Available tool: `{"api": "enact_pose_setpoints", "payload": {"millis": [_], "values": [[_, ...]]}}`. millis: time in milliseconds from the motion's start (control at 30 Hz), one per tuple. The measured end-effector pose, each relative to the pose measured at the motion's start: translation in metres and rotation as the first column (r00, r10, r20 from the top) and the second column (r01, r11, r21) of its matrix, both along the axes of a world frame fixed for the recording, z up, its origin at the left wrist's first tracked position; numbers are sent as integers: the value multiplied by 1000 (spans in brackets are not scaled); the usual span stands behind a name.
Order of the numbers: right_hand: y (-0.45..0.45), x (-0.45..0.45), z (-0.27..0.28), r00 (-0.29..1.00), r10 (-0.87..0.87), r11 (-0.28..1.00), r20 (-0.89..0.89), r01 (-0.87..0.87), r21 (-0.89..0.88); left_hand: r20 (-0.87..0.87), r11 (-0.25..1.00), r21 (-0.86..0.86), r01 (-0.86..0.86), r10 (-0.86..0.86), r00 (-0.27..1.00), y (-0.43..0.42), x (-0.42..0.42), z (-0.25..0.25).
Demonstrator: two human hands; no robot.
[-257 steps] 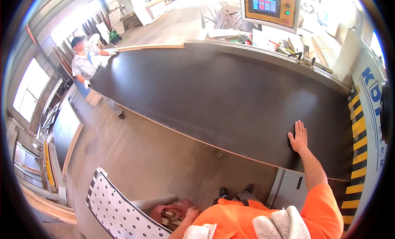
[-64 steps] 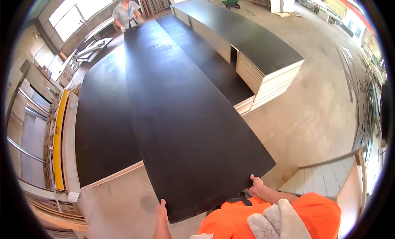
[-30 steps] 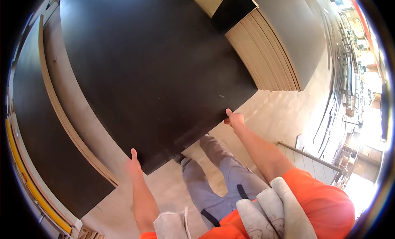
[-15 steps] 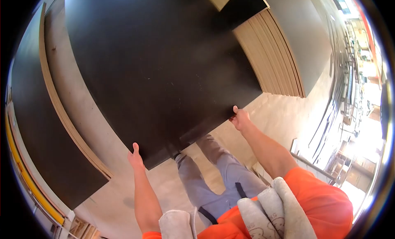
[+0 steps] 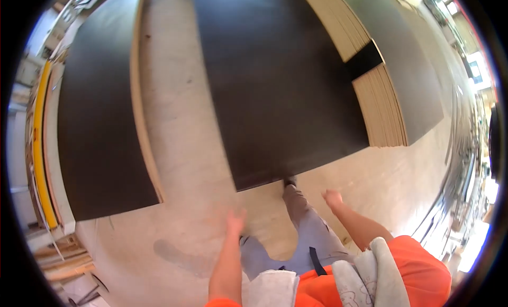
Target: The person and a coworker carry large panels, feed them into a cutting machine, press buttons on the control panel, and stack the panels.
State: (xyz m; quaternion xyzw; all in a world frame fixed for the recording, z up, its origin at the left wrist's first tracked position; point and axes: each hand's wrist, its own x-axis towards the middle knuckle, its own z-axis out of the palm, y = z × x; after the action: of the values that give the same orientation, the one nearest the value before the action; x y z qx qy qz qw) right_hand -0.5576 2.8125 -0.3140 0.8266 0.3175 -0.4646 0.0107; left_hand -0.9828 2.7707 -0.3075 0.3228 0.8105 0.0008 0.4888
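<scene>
The large black board (image 5: 280,95) lies low in the middle, its near edge just beyond my foot, flush beside a stack of pale-edged boards (image 5: 378,106). Neither of my hands touches it. My left hand (image 5: 236,220) hangs over the floor below the board's near left corner, blurred by motion, its fingers smeared. My right hand (image 5: 332,197) is a little below the near edge, apart from it, with the fingers curled in and nothing visible in them.
Another black-topped board stack (image 5: 106,111) stands on the left, with a strip of bare floor (image 5: 177,106) between it and the middle board. Beyond it is a yellow bar (image 5: 41,148). Long thin strips (image 5: 450,185) lie at the right. Wood pieces (image 5: 66,259) are at the lower left.
Both hands have let go of the black board and drawn back toward my body. The board now rests low beside the stack, and the view has turned, shifting the boards to the right.
</scene>
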Motion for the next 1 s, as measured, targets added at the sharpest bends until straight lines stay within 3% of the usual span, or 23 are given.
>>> {"api": "enact_pose_setpoints", "payload": {"millis": [33, 67, 100, 133, 200, 267, 333, 367, 400, 433, 467, 533, 600, 667, 733, 767, 833, 867, 900, 933, 967, 1000], "values": [[-46, 0, -31, 977, 209, 971, 35, -212, 108, 100, 997, -57, -58, 64, 993, -38, -7, 34], [-64, -23, -10, 967, 245, 969, -73, -247, -18, 56, 1000, -30, 5, -3, 998, -111, -27, 9], [-92, -43, 0, 971, 240, 970, -6, -240, -25, 101, 999, -36, 23, -19, 995, -185, -50, -13], [-114, -65, 7, 970, 236, 972, 57, -235, -24, 195, 996, -9, -83, 83, 977, -245, -71, 2], [-139, -128, 50, 949, 310, 950, 46, -309, -31, 187, 984, -135, -116, 140, 972, -362, -124, 11], [-169, -189, 67, 958, 288, 955, 18, -285, -84, 14, 962, -272, -5, 9, 1000, -471, -187, 25], [-192, -278, 109, 927, 375, 925, -13, -376, -60, -155, 932, -117, 344, -359, 920, -579, -262, 65], [-204, -309, 87, 934, 356, 928, -41, -358, -103, -306, 958, -177, 228, -273, 912, -624, -296, 82], [-210, -356, 104, 866, 493, 866, -80, -498, -53, -438, 982, -166, 89, -154, 886, -679, -326, 87], [-217, -408, 124, 781, 614, 786, -113, -618, -2, -454, 887, -109, -448, 357, 817, -702, -348, 116], [-223, -458, 139, 683, 716, 695, -144, -717, 59, -446, 527, -40, -849, 751, 487, -702, -382, 155], [-226, -530, 118, 679, 705, 704, -205, -705, 87, -486, 481, 64, -874, 780, 394, -739, -438, 166], [-231, -600, 92, 747, 619, 774, -242, -632, 28, -362, 420, -116, -900, 826, 433, -718, -506, 210], [-240, -654, 52, 760, 614, 771, -214, -635, -44, -257, 489, 50, -871, 849, 462, -753, -552, 163], [-252, -707, -1, 741, 655, 741, -148, -668, -70, -173, 595, 15, -803, 793, 584, -719, -608, 205], [-259, -737, -23, 708, 699, 707, -98, -705, -51, -129, 575, 11, -818, 812, 569, -719, -630, 203], [-267, -826, -26, 693, 716, 649, -81, -704, -286, -144, 606, -81, -791, 778, 611, -753, -658, 205], [-275, -870, -39, 371, 923, 360, -98, -926, -115, -192, 655, -138, -743, 719, 668, -770, -681, 196], [-283, -905, -67, 18, 999, 15, 38, -998, 61, -229, 696, -185, -694, 656, 719, -786, -705, 190], [-295, -971, -28, 390, 908, 399, -151, -916, 37, -171, 691, -260, -675, 655, 736, -800, -727, 199], [-307, -1050, 33, 709, 651, 734, -271, -679, -13, -112, 683, -328, -653, 658, 744, -812, -749, 207], [-318, -1107, 44, 695, 645, 740, -320, -672, 31, -53, 675, -384, -629, 664, 745, -823, -774, 214]]}}
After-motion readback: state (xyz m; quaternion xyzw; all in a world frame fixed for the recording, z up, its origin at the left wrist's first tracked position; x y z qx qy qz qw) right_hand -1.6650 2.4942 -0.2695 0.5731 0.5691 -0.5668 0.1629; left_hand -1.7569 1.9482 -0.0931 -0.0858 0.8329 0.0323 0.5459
